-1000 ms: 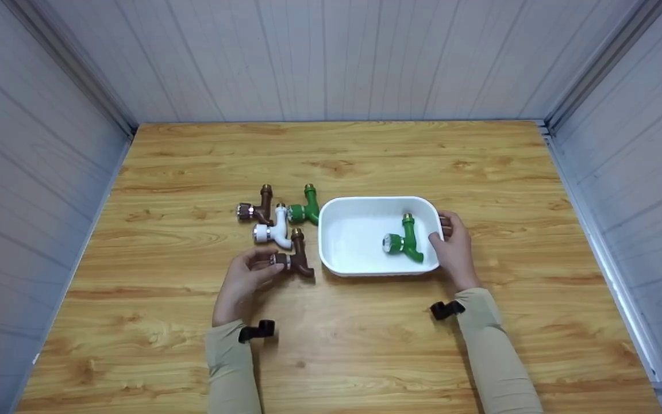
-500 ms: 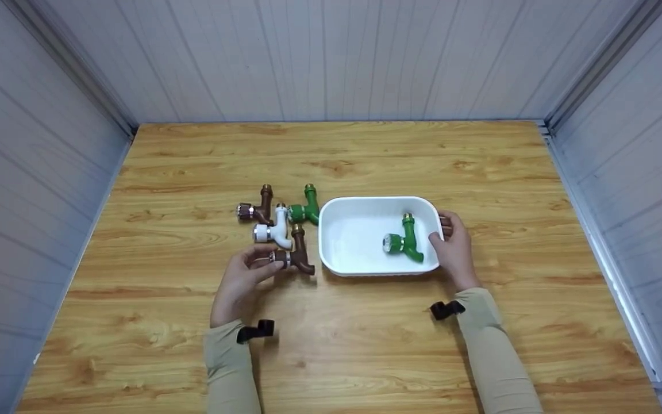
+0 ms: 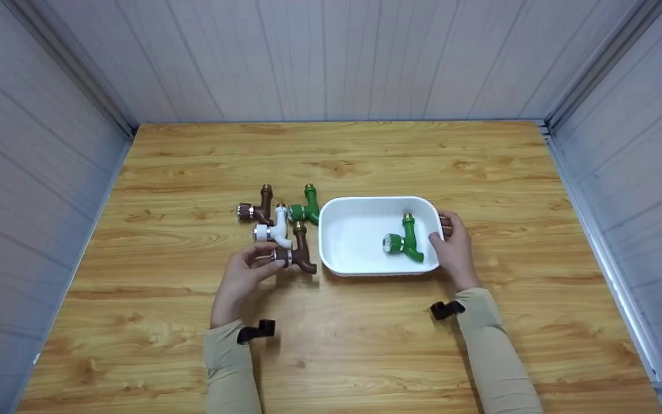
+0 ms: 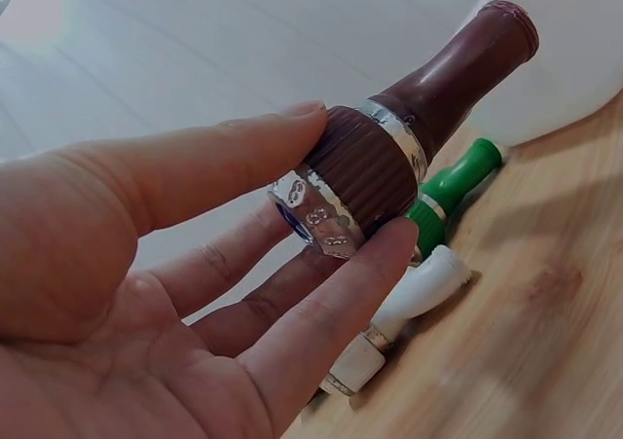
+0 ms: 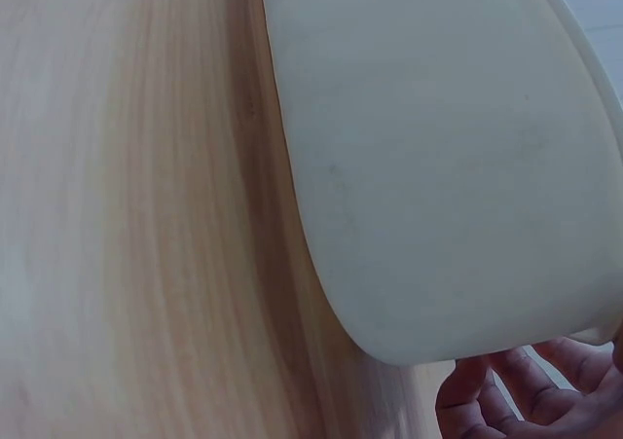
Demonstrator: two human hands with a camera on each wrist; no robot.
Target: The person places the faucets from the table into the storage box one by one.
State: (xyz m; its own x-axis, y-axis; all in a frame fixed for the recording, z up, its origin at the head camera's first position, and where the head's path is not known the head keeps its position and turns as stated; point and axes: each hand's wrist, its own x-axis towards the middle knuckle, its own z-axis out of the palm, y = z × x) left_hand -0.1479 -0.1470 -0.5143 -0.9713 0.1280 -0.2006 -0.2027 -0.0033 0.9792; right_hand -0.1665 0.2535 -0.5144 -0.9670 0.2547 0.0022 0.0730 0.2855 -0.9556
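Note:
A dark brown tap (image 3: 302, 253) is pinched by its ribbed knob between the thumb and fingers of my left hand (image 3: 240, 282). In the left wrist view this brown tap (image 4: 365, 171) is lifted off the table, its spout pointing away from the palm. My right hand (image 3: 454, 250) grips the right end of a white basin (image 3: 348, 270), thumb at the rim and fingers on the outside. A green tap (image 3: 408, 241) lies inside the basin, toward its right end. The right wrist view shows the basin's outer wall (image 5: 438, 186) with fingers (image 5: 526, 390) at its end.
Left of the basin, a white tap (image 3: 276, 231), another brown tap (image 3: 259, 210) and a second green tap (image 3: 308, 208) lie close together on the wooden table (image 3: 365, 345). Pale panel walls (image 3: 331, 63) enclose the table at the back and both sides.
My left hand has brought the brown tap slightly upward in the head view, toward the back. The right hand, the basin and the other taps have stayed in place.

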